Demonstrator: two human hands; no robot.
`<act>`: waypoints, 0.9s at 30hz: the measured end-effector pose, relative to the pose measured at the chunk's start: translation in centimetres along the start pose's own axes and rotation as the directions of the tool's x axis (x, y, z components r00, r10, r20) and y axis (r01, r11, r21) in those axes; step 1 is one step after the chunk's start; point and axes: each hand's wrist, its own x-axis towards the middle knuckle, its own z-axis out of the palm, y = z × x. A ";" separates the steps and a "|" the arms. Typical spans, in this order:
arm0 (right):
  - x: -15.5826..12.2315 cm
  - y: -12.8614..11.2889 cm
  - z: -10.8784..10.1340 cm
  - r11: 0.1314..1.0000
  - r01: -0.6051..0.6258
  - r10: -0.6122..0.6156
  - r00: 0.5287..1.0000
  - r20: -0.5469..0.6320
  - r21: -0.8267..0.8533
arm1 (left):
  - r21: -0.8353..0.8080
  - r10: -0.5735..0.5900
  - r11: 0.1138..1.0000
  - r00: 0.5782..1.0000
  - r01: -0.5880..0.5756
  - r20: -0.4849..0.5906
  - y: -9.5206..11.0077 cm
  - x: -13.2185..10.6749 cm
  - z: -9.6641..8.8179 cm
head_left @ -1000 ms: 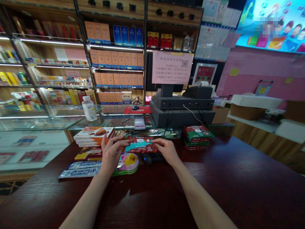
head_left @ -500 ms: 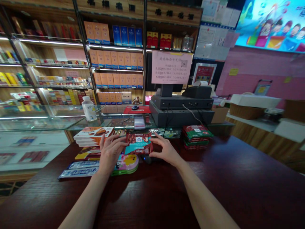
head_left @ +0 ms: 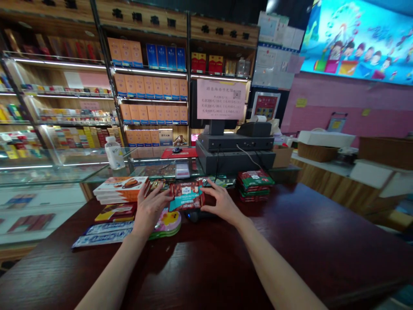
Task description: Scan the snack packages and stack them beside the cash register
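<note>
A red-brown and turquoise hazelnut chocolate bar (head_left: 186,196) is held up above the dark table, its printed front towards me. My left hand (head_left: 149,211) has its fingertips on the bar's left end. At the right end, the thumb and fingers of my right hand (head_left: 222,204) grip the edge. Behind and below the bar lies a black device (head_left: 194,216) with a small blue light, partly hidden. Pink and green packs with a yellow duck (head_left: 167,221) sit beside my left wrist, which covers part of them.
White-orange boxes (head_left: 121,185), a maroon-yellow box (head_left: 114,212) and long blue-silver packets (head_left: 100,236) lie at the left. A stack of chocolate bars (head_left: 254,185) stands right, before the cash register (head_left: 235,157). On the glass counter stands a bottle (head_left: 114,154).
The view has swung slightly right and up, so the shelves and counter appear further left and lower. Both hands keep the chocolate bar in nearly the same place.
</note>
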 end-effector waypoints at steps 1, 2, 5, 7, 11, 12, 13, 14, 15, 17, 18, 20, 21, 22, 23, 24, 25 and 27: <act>-0.2 0.1 -0.4 1.000 0.005 -0.005 1.000 -0.012 -0.010 | -0.008 0.013 1.000 1.000 -0.012 0.015 0.2 0.2 0.2; -0.5 0.2 -0.8 1.000 0.007 -0.008 1.000 -0.022 -0.021 | -0.012 0.026 1.000 0.999 -0.026 0.023 0.5 0.4 0.3; -1.3 0.7 -2.4 0.997 0.000 -0.003 0.999 -0.047 -0.071 | -0.006 0.073 0.997 0.997 -0.073 0.008 1.7 1.5 0.9; -1.9 1.2 -3.5 0.994 -0.009 0.001 0.998 -0.068 -0.108 | -0.006 0.112 0.994 0.994 -0.112 -0.005 2.8 2.5 1.4; -3.0 2.8 -6.2 0.985 -0.043 0.026 0.994 -0.105 -0.164 | -0.057 0.156 0.986 0.988 -0.157 -0.019 5.2 5.1 3.0; -3.3 3.3 -6.9 0.983 -0.056 0.036 0.993 -0.114 -0.176 | -0.075 0.163 0.984 0.986 -0.164 -0.020 5.8 5.8 3.5; -3.5 3.8 -7.5 0.980 -0.070 0.048 0.991 -0.122 -0.186 | -0.091 0.173 0.981 0.985 -0.174 -0.015 6.5 6.5 4.1; -3.8 4.4 -8.2 0.977 -0.086 0.061 0.990 -0.131 -0.195 | -0.103 0.186 0.977 0.982 -0.186 -0.008 7.2 7.1 4.6; -4.1 5.0 -8.8 0.974 -0.102 0.074 0.987 -0.140 -0.202 | -0.110 0.190 0.976 0.982 -0.189 -0.002 7.9 7.8 5.2; -4.5 6.3 -10.0 0.968 -0.133 0.101 0.983 -0.155 -0.213 | -0.122 0.195 0.974 0.981 -0.193 0.005 9.3 9.0 6.4; -4.7 7.0 -10.5 0.965 -0.147 0.112 0.980 -0.164 -0.216 | -0.129 0.194 0.973 0.981 -0.191 0.009 10.0 9.7 7.0; -5.1 8.3 -11.6 0.962 -0.167 0.128 0.975 -0.182 -0.218 | -0.147 0.208 0.968 0.978 -0.204 0.011 11.4 10.8 8.1; -5.3 8.9 -12.1 0.961 -0.173 0.132 0.973 -0.191 -0.217 | -0.151 0.208 0.967 0.978 -0.204 0.011 12.0 11.4 8.6; -5.5 9.5 -12.7 0.960 -0.179 0.135 0.970 -0.201 -0.216 | -0.156 0.217 0.965 0.976 -0.213 0.009 12.7 12.0 9.1; -5.6 10.1 -13.2 0.959 -0.185 0.140 0.968 -0.207 -0.215 | -0.162 0.216 0.964 0.976 -0.212 0.009 13.3 12.5 9.7; -5.7 10.6 -13.7 0.958 -0.193 0.148 0.966 -0.210 -0.214 | -0.169 0.216 0.962 0.976 -0.212 0.007 13.8 13.0 10.2; -5.9 11.2 -14.2 0.955 -0.204 0.157 0.964 -0.214 -0.214 | -0.177 0.217 0.961 0.976 -0.212 0.005 14.3 13.5 10.8; -6.1 12.1 -15.1 0.950 -0.227 0.180 0.959 -0.220 -0.213 | -0.191 0.215 0.959 0.977 -0.211 -0.001 15.3 14.4 11.9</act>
